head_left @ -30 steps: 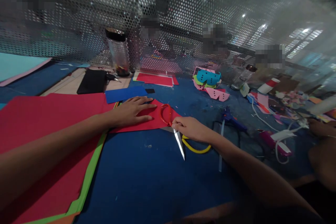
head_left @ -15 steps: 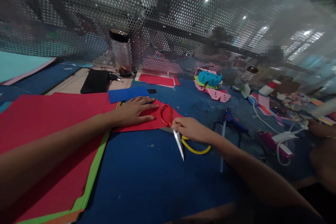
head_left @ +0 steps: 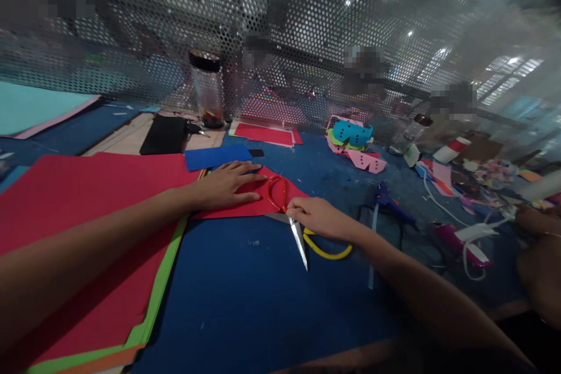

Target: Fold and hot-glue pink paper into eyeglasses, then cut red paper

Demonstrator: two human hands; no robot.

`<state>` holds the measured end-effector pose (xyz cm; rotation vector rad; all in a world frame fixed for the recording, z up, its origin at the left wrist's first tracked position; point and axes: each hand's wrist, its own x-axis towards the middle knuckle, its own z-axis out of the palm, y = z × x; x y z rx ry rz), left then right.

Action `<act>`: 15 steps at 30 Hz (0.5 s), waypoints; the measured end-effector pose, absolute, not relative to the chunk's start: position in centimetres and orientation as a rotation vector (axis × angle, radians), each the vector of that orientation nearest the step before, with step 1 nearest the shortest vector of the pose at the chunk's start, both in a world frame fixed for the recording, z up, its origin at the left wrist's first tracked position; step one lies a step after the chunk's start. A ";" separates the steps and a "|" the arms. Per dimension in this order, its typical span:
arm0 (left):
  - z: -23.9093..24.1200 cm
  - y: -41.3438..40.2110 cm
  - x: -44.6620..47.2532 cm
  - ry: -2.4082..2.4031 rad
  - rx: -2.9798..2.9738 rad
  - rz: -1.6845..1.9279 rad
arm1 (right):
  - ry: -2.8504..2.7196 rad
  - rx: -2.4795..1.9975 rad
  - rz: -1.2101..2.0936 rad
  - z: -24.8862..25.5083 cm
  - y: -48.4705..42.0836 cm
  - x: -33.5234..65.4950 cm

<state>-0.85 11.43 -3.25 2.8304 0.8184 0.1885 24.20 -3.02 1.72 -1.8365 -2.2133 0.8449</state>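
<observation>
My left hand [head_left: 228, 185] lies flat, fingers stretched out, on a small red paper piece [head_left: 258, 201] on the blue table. My right hand [head_left: 318, 217] is closed over the joint of the red-handled scissors [head_left: 289, 216], which lie on the table with the blades pointing toward me. A yellow loop [head_left: 326, 250] lies partly under that hand. A big stack of red, green and orange sheets [head_left: 87, 234] lies under my left forearm.
A clear jar [head_left: 207, 90] and a black pouch [head_left: 164, 134] stand by the perforated metal screen. Blue paper [head_left: 217, 156], red sheets [head_left: 265, 134], coloured cut-outs [head_left: 353, 141], a blue glue gun [head_left: 392, 201] and cords lie beyond. Another person's hand [head_left: 539, 245] is at the right edge.
None beyond a small shift of the camera; both hands stay where they were.
</observation>
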 end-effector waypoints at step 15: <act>-2.4 11.2 -0.9 0.760 2.780 0.201 | -2.218 -1.850 0.846 1.5 -3.1 24.5</act>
